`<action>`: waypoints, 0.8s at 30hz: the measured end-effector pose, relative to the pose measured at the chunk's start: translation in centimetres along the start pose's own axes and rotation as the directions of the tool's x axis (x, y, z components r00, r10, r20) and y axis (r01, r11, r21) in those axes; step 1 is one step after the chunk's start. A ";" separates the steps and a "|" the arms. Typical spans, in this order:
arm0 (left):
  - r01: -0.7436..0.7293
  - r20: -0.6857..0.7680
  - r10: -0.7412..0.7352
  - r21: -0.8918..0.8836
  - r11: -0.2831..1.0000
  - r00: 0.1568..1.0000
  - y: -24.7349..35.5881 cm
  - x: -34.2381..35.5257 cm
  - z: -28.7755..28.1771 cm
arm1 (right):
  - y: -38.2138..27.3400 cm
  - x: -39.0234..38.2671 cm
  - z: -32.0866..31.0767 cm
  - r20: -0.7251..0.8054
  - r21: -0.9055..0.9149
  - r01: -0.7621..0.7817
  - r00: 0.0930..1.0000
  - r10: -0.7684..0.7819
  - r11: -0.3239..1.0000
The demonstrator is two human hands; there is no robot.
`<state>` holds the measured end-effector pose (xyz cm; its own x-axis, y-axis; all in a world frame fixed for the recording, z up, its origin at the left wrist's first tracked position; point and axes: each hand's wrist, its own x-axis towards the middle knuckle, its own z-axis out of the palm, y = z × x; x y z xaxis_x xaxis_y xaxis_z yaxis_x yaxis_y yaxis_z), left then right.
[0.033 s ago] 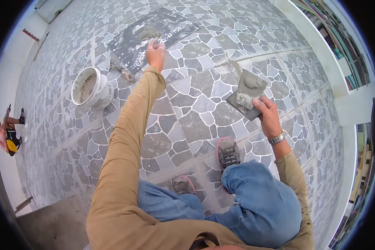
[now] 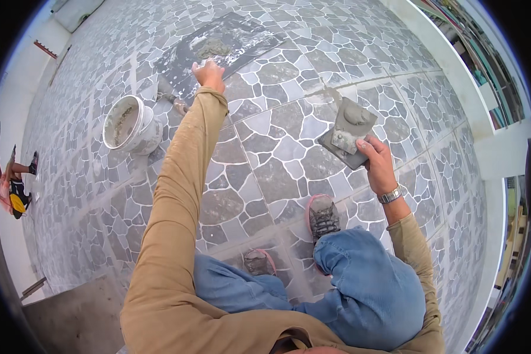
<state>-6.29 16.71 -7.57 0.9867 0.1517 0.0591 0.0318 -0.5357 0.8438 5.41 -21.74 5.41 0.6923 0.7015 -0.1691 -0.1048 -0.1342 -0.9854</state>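
Observation:
My left hand (image 2: 209,74) is over the near edge of a dark, smeared board (image 2: 177,59), its bent fingers apart and nothing visible in them. Just beyond the fingertips, a heap of wet grey mortar (image 2: 212,48) lies on the board. Beside the board's near left corner rests a mortar-caked tool with a rounded handle (image 2: 180,106), partly hidden by my forearm. On the right, my right hand (image 2: 379,162) grips a flat, mortar-smeared scraper (image 2: 353,121) together with a dark square pad (image 2: 353,158) under it, thumb on top, above the floor.
A white mortar-stained bucket (image 2: 133,127) stands left of my left forearm. Stone-patterned tiles (image 2: 283,165) cover the floor, with a grey mortar smear (image 2: 334,94) on a joint beyond the scraper. My shoe (image 2: 323,215) is below. Another person (image 2: 17,186) is at the far left.
My left hand has shifted left and slightly nearer along the board's edge, and its fingers have spread a little. The right hand keeps its hold, almost unmoved.

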 end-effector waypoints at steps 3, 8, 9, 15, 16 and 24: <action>0.099 -0.483 -0.448 -0.590 0.801 0.752 3.7 -0.3 -4.9 | -1.1 0.3 2.7 0.032 0.104 -0.036 0.999 0.033 0.994; 0.238 0.060 -0.362 -0.850 0.470 0.930 11.6 -5.4 7.3 | 1.5 2.3 3.6 0.060 0.131 -0.069 0.996 0.061 0.989; 0.266 0.089 -0.380 -0.856 0.443 0.921 12.5 -6.6 7.5 | 1.1 2.4 4.9 0.131 0.140 -0.078 0.990 0.060 0.987; 0.126 -0.026 -0.353 -0.908 0.400 0.935 14.1 -9.8 8.1 | 4.4 2.2 8.0 0.297 -0.030 -0.139 0.944 0.142 0.990; 0.130 -0.017 -0.354 -0.912 0.389 0.935 13.9 -10.7 8.0 | 4.5 1.8 8.7 0.291 -0.036 -0.149 0.944 0.153 0.988; 0.095 -0.099 -0.499 -0.933 0.349 0.861 10.6 -15.6 5.8 | 7.7 1.1 6.0 0.289 -0.052 -0.130 0.947 0.140 0.990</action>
<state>-20.47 3.84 -2.62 0.8176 0.4803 -0.3175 -0.0443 0.6023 0.7971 1.10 -17.77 -2.46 0.4346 0.8479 -0.3035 -0.1566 -0.2607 -0.9526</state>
